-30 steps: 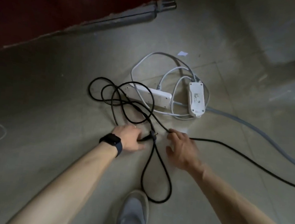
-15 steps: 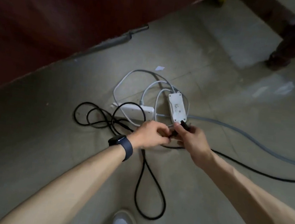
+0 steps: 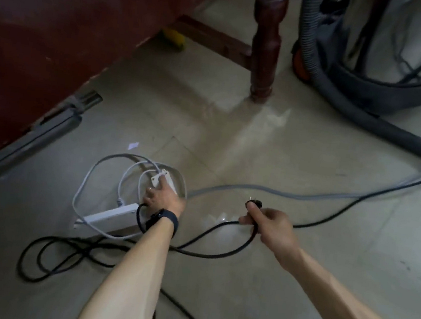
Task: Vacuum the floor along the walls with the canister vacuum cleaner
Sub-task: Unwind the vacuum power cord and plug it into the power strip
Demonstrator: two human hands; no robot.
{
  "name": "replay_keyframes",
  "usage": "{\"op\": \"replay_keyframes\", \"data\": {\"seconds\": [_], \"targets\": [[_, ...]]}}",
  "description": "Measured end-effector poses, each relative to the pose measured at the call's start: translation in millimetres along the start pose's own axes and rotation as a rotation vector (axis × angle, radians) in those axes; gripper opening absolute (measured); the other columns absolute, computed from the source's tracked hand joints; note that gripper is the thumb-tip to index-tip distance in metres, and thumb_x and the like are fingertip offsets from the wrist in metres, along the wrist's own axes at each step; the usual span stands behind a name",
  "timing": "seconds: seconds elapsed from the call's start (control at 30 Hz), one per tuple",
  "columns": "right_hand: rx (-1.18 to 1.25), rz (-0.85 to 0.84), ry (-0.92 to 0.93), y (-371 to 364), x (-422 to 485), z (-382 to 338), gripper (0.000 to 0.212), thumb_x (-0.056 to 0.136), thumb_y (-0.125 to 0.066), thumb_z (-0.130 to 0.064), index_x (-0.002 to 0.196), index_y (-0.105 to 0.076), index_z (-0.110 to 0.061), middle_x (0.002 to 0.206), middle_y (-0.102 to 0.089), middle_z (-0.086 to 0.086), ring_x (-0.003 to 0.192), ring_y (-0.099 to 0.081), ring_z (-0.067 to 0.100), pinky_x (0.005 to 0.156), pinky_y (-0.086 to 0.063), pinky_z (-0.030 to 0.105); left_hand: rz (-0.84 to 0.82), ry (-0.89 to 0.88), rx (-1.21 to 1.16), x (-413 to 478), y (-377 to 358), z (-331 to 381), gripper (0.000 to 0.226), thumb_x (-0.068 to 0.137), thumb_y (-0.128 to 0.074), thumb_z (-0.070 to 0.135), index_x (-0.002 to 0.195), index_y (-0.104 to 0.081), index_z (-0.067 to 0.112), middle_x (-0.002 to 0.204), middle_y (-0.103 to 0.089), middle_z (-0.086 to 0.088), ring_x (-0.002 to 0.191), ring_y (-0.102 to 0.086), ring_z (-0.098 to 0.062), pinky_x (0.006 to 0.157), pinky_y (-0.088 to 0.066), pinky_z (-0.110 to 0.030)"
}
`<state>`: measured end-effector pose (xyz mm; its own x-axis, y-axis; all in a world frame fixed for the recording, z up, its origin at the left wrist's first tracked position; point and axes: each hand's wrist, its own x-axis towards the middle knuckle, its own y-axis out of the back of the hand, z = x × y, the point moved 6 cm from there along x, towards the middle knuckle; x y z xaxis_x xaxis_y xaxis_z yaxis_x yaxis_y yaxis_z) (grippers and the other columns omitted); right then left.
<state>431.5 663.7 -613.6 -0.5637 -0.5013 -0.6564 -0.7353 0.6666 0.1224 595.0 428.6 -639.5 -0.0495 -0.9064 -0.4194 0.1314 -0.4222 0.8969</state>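
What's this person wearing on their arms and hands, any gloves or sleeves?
No gloves, and no sleeves in view. The left hand has a black watch on a dark band round its wrist, and a thin ring on one finger. The right hand and its wrist wear nothing that shows.

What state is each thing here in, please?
black plug, unplugged, pins bare, gripped by right hand.
left hand, resting on white socket box, grip unclear.
white power strip, lying on floor.
black cord, loose loops on floor.
canister vacuum, standing upright, hose trailing on floor.
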Motion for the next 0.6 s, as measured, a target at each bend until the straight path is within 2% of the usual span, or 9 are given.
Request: {"op": "replay_keyframes", "data": {"seconds": [0.07, 0.1, 0.2, 0.23, 0.3, 0.37, 0.43, 0.5, 0.6], "targets": [[-0.035, -0.010, 0.036, 1.8, -4.0, -4.3, 0.034, 0.100, -0.065, -0.042, 0.087, -0.068, -0.010, 0.074, -0.077, -0.006, 0.048, -0.054, -0.001, 0.047, -0.037, 0.013, -0.024, 0.008, -0.266, -0.1, 6.3, -7.1, 0.087, 0.079, -0.077, 0.035, 0.150, -0.028, 0.021, 0.142, -0.047, -0.020, 0.124, -0.049, -0.040, 0.102, -0.043, -0.046], [-0.059, 0.005, 0.064, 1.4, -4.2, -7.3, 0.033, 0.099, -0.066, -0.041, 0.085, -0.066, -0.011, 0.068, -0.074, -0.006, 0.050, -0.055, 0.001, 0.049, -0.038, 0.015, -0.073, 0.013, -0.508, -0.5, 9.8, -7.7, 0.084, 0.077, -0.077, 0.030, 0.147, -0.034, 0.016, 0.137, -0.054, -0.017, 0.116, -0.056, -0.035, 0.095, -0.049, -0.041], [-0.135, 0.055, 0.227, -3.1, -5.4, -27.0, 0.026, 0.101, -0.063, -0.041, 0.086, -0.063, -0.019, 0.067, -0.062, -0.010, 0.064, -0.057, 0.010, 0.064, -0.042, 0.027, -0.355, 0.126, -1.272, -14.2, 21.0, 3.9, 0.052, 0.082, -0.064, 0.013, 0.131, -0.052, -0.001, 0.110, -0.064, -0.020, 0.082, -0.064, -0.027, 0.058, -0.057, -0.032], [-0.165, 0.050, 0.289, -7.0, -7.7, -37.1, 0.023, 0.102, -0.059, -0.041, 0.093, -0.065, -0.021, 0.074, -0.062, -0.010, 0.071, -0.059, 0.011, 0.069, -0.042, 0.029, -0.463, 0.148, -1.418, -21.9, 27.8, 10.5, 0.043, 0.084, -0.056, 0.006, 0.127, -0.055, -0.002, 0.103, -0.064, -0.019, 0.080, -0.064, -0.028, 0.055, -0.058, -0.033], [-0.246, 0.008, 0.384, -15.9, -15.4, -57.7, 0.021, 0.107, -0.052, -0.036, 0.111, -0.065, -0.021, 0.088, -0.068, -0.007, 0.085, -0.064, 0.015, 0.074, -0.045, 0.029, -0.629, 0.079, -1.502, -38.0, 45.9, 25.5, 0.044, 0.080, -0.050, -0.004, 0.122, -0.058, 0.005, 0.101, -0.065, -0.017, 0.086, -0.066, -0.031, 0.066, -0.061, -0.040], [-0.347, -0.016, 0.456, -22.2, -23.5, -74.3, 0.025, 0.109, -0.047, -0.027, 0.122, -0.065, -0.016, 0.101, -0.073, 0.002, 0.095, -0.066, 0.019, 0.081, -0.046, 0.032, -0.726, -0.087, -1.447, -53.6, 61.9, 40.9, 0.052, 0.078, -0.051, -0.012, 0.123, -0.059, 0.013, 0.106, -0.067, -0.017, 0.094, -0.067, -0.033, 0.082, -0.057, -0.050], [-0.420, -0.004, 0.516, -23.4, -28.8, -86.1, 0.026, 0.108, -0.050, -0.025, 0.128, -0.064, -0.019, 0.112, -0.073, 0.000, 0.104, -0.065, 0.018, 0.084, -0.045, 0.030, -0.786, -0.208, -1.384, -66.0, 68.0, 51.2, 0.057, 0.081, -0.050, -0.018, 0.122, -0.060, 0.019, 0.110, -0.068, -0.017, 0.099, -0.066, -0.035, 0.091, -0.051, -0.054], [-0.411, -0.002, 0.531, -21.2, -30.6, -90.4, 0.021, 0.106, -0.055, -0.028, 0.125, -0.061, -0.022, 0.113, -0.074, -0.006, 0.103, -0.067, 0.015, 0.086, -0.047, 0.028, -0.832, -0.283, -1.350, -75.7, 68.1, 59.7, 0.060, 0.080, -0.052, -0.019, 0.122, -0.061, 0.023, 0.112, -0.067, -0.017, 0.101, -0.065, -0.035, 0.094, -0.050, -0.052], [-0.402, 0.023, 0.549, -16.6, -29.3, -90.3, 0.014, 0.103, -0.060, -0.030, 0.113, -0.061, -0.020, 0.101, -0.075, -0.006, 0.093, -0.067, 0.015, 0.080, -0.048, 0.027, -0.846, -0.318, -1.315, -78.9, 64.9, 65.6, 0.066, 0.079, -0.057, -0.018, 0.128, -0.059, 0.025, 0.115, -0.067, -0.016, 0.106, -0.065, -0.036, 0.091, -0.052, -0.050]]}}
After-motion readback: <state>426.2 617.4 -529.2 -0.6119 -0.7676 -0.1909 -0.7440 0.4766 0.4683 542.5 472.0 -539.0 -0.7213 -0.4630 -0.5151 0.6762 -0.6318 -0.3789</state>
